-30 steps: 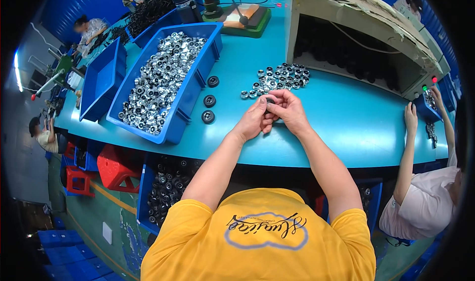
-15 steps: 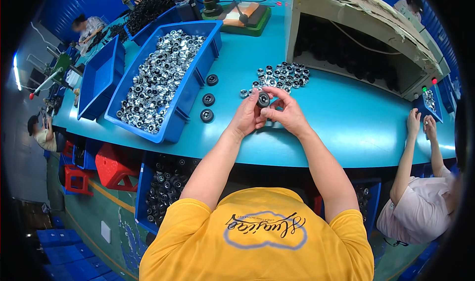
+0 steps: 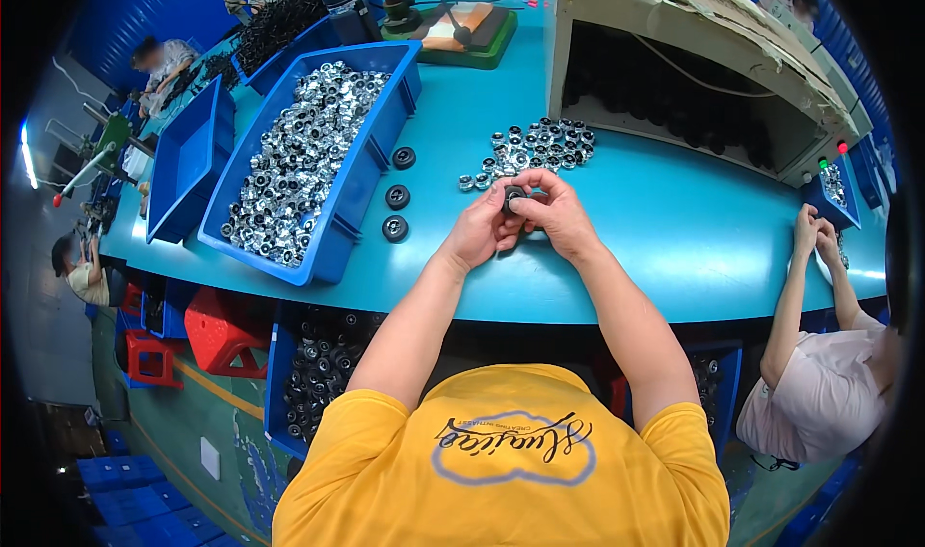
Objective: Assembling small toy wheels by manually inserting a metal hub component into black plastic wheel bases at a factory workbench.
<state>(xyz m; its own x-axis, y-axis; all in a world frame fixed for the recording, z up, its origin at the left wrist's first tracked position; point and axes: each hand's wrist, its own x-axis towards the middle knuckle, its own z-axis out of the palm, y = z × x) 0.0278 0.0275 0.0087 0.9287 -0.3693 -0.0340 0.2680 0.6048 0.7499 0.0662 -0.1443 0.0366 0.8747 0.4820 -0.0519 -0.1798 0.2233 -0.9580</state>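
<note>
A small black wheel (image 3: pixel 514 192) is held between both hands above the teal table (image 3: pixel 462 287). My left hand (image 3: pixel 477 233) grips it from the left with closed fingers. My right hand (image 3: pixel 562 219) closes on it from the other side, its thumb pressed over the wheel's face and partly covering it. Just beyond the hands lies a loose group of shiny silver-and-black hubs (image 3: pixel 528 142). To the left, three black wheels stand in a column: a far one (image 3: pixel 404 158), a middle one (image 3: pixel 397 197) and a near one (image 3: pixel 395 228).
A blue bin (image 3: pixel 337 248) full of silver hubs sits to the left, beside another blue bin (image 3: pixel 180 186). At the back right stands an open-fronted cabinet (image 3: pixel 674 137) with dark parts inside. A co-worker's hands (image 3: pixel 817 234) are by a small blue box (image 3: pixel 827 203) at far right.
The right thumb has moved over the face of the wheel, which showed more openly before. Both hands stay in nearly the same place. The whole view has shifted slightly.
</note>
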